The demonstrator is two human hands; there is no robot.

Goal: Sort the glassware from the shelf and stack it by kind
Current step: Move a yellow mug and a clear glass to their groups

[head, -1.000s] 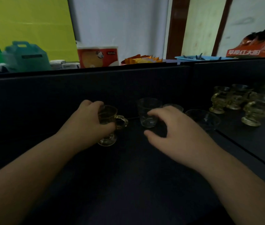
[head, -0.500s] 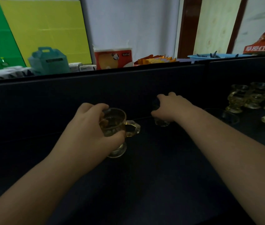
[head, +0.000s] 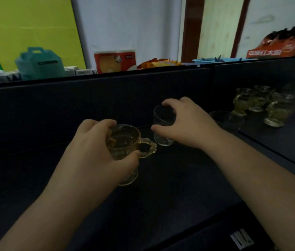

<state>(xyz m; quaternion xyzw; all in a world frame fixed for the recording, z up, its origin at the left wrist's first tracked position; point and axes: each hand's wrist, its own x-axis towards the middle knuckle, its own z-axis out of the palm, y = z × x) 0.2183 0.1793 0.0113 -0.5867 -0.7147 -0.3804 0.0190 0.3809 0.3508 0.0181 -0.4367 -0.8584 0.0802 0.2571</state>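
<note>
the left hand (head: 96, 153) is wrapped round an amber glass cup (head: 125, 147), fingers over the far rim and thumb pressed on the near side just under the handle. the cup is see-through yellow-gold with a patterned wall, a scalloped handle pointing right and a thick clear foot that shows below the palm; whether the foot touches the bench (head: 161, 205) cannot be told. just beside it to the right, the right hand (head: 188, 124) grips a small clear tumbler (head: 162, 125), fingertips curled over its rim and thumb against its side; the tumbler is plain, straight-walled, colourless, with a heavy base, near the middle of the dark bench close to its back wall. to the right of that hand sits another clear glass (head: 226, 120), wider and dim against the dark surface. toward the far right corner stands a group of amber footed cups (head: 262, 104), the same kind as the held one, set close together.
</note>
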